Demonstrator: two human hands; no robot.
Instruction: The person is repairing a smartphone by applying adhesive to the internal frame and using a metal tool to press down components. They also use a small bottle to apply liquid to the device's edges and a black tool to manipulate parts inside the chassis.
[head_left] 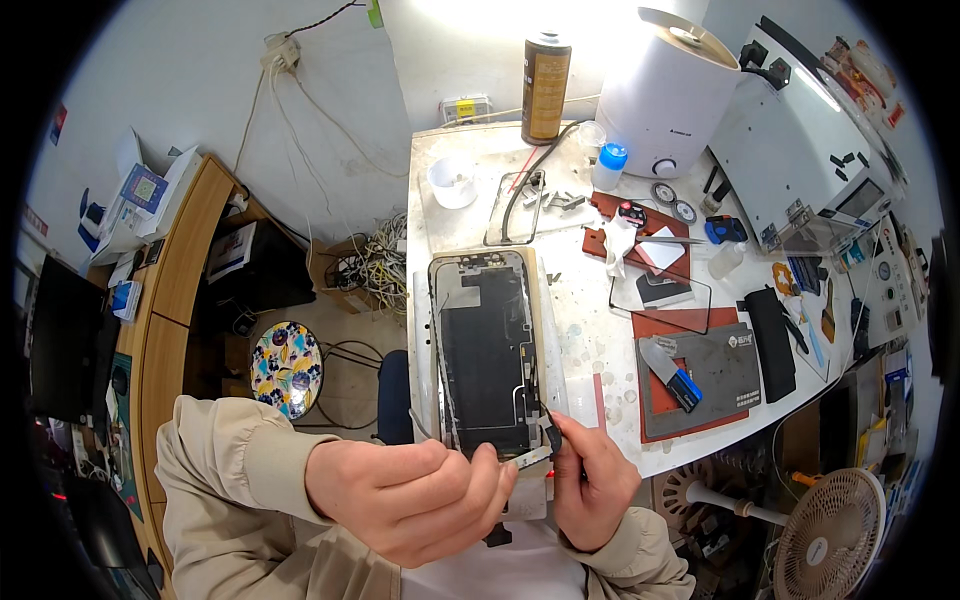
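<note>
Cluttered white counter (590, 330) of a repair bench, seen from above, with a pale wall behind. Held upright over its near edge: phone screen assembly (487, 350), back side showing, long axis running away from the body, lower end nearest the chest. Left hand (410, 500) curled below and to the left of that lower end, fingers pressed together, thumb and forefinger pinching a thin pale flex strip (528, 459) at the bottom edge. Right hand (595, 480) just to the right, at the lower right corner, fingers closed on a small dark tool (550, 430) whose tip meets the frame's edge; both hands about equally near, the two thumbs almost touching. Forearms in beige sleeves entering from below, wrists bent inward.

Further back on the counter: red mats (660, 325), a grey mat (715, 370) with a blue-handled scraper (672, 372), a brown spray can (546, 85), a white humidifier (668, 95), a small white cup (452, 180).
</note>
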